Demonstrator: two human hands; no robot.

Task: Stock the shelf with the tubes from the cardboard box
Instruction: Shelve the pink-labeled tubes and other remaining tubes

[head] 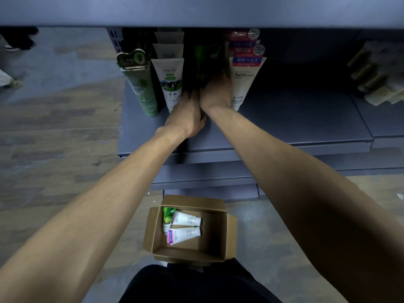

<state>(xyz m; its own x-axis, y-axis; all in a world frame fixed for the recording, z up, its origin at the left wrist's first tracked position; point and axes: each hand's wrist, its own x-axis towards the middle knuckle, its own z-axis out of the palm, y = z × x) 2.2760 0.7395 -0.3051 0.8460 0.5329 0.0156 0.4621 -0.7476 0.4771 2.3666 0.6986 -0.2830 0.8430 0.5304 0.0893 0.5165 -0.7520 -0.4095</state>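
Both my hands reach onto the grey shelf [284,123], side by side between two rows of tubes. My left hand [188,117] has its fingers curled in the dark gap beside the white Litolan tube [171,82]. My right hand [216,92] is closed around the base of a dark green tube [206,60] that stands upright, next to the white Facial tube [242,79]. Below me on the floor the open cardboard box [218,235] holds a green tube [168,217] and two white tubes [185,220].
A tall green boxed tube [140,84] stands at the shelf's left end. More tubes stand in rows behind the front ones. An upper shelf [196,9] overhangs. Pale packets [376,77] lie far right. Wood-pattern floor [54,138] spreads to the left, with someone's shoes at the far left.
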